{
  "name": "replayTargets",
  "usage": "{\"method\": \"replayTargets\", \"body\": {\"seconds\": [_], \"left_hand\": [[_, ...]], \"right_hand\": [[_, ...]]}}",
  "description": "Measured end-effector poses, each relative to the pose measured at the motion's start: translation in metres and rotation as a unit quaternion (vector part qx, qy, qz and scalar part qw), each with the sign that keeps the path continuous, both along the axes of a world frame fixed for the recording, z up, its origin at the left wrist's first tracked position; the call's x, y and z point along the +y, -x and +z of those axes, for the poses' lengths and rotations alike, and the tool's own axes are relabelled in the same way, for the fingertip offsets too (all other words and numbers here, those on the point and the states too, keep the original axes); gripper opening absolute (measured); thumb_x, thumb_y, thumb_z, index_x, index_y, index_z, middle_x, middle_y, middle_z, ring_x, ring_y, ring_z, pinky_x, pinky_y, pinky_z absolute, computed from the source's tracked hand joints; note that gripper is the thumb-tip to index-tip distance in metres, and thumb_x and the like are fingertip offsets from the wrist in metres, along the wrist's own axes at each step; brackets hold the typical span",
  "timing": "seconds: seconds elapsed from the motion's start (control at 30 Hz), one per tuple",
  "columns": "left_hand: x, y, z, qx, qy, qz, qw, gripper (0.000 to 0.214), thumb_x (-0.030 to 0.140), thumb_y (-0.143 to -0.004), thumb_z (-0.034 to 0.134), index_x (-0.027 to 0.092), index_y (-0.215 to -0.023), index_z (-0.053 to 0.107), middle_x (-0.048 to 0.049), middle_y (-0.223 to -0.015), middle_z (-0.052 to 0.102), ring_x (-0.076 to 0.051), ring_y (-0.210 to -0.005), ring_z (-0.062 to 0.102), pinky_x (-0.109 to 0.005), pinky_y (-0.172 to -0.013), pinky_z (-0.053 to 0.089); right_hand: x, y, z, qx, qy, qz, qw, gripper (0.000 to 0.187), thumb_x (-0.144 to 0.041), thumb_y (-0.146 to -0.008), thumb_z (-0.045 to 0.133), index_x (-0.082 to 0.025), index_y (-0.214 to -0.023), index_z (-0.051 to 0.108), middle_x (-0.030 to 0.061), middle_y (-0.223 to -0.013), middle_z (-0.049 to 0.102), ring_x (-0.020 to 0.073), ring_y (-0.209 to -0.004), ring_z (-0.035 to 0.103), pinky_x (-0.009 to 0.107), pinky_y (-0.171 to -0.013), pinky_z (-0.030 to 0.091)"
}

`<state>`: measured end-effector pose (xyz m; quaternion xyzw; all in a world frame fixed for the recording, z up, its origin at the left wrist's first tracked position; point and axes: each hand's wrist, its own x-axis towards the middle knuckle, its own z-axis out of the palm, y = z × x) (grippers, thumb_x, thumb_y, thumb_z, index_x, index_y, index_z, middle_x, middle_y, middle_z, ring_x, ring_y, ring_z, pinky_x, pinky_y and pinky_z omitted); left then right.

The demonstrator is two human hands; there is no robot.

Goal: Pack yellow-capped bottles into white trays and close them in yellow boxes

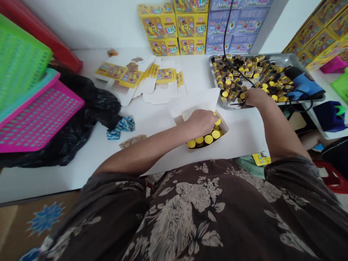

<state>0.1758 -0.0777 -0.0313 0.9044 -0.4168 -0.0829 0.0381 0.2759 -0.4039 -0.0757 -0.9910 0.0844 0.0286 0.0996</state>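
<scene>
Carton [222, 127] open on white bench [244, 139], yellow-capped bottles [208, 139] packed inside; left hand [201, 122] over them, fingers hidden. Right hand [257, 97] well apart, at steel tray [285, 58] of loose bottles [261, 78], grip hidden. Flat printed carton blanks [164, 76] beyond.

Between your left hand [201, 122] at the white carton [223, 127] and your right hand [257, 97] at the steel tray [288, 57], the white table [244, 137] gives a passage. Black cord [225, 43] and blue power tool [304, 85] crowd the tray's far side; flat box blanks [163, 90] and a black plastic bag [95, 105] block leftward.
</scene>
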Motion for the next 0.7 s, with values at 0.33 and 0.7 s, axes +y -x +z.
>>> {"method": "replayTargets", "body": {"seconds": [0.33, 0.7], "left_hand": [[0.033, 0.038, -0.018, -0.036, 0.166, -0.089, 0.981, 0.018, 0.022, -0.1, 0.062, 0.021, -0.102, 0.08, -0.0054, -0.089, 0.073, -0.02, -0.081, 0.066, -0.031, -0.064, 0.039], [0.099, 0.089, -0.089, -0.203, 0.468, 0.202, 0.836, 0.065, 0.06, -0.09, 0.086, 0.023, -0.14, 0.068, -0.0164, -0.136, 0.07, -0.034, -0.126, 0.069, -0.046, -0.094, 0.064]], "right_hand": [[0.071, 0.123, 0.038, -0.121, -0.333, 0.32, 0.879, 0.041, -0.061, -0.087, 0.091, -0.027, -0.108, 0.082, 0.0027, -0.092, 0.075, 0.0202, -0.082, 0.068, 0.036, -0.077, 0.055], [0.131, 0.153, 0.055, -0.043, 0.052, 0.403, 0.913, 0.011, -0.015, -0.085, 0.065, -0.019, -0.089, 0.074, 0.0097, -0.095, 0.068, 0.0233, -0.083, 0.058, 0.036, -0.069, 0.035]]}}
